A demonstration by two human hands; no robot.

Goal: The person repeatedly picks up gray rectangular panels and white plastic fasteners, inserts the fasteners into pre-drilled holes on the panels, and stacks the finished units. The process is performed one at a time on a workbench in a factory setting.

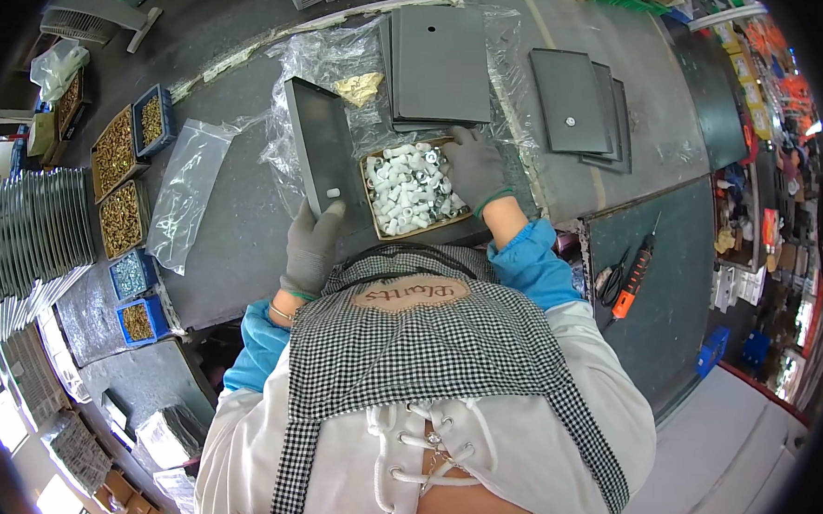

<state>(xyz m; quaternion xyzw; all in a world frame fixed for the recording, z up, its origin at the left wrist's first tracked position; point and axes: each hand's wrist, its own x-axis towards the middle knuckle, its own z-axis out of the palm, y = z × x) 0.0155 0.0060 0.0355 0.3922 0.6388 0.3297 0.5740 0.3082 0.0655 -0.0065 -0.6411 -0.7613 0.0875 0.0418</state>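
My left hand (312, 246), in a grey glove, is closed on the near end of a dark grey metal panel (323, 136) with raised edges. The panel stands tilted on the bench, a small white oval fitting (334, 193) near my thumb. Beside it lies a shallow cardboard box (379, 223) full of small white plastic-and-metal fittings (408, 187). My gloved right hand (480, 170) rests over that box's right side, fingers stretched forward and apart around its far right corner. No fitting shows in those fingers; their undersides are hidden.
Flat grey panels (439, 69) are stacked on clear plastic sheeting beyond the box. More panels (571, 100) lie to the right, near an orange-handled electric screwdriver (632, 283). Bins of brass-coloured fasteners (121, 216) and a clear plastic bag (189, 189) are at left.
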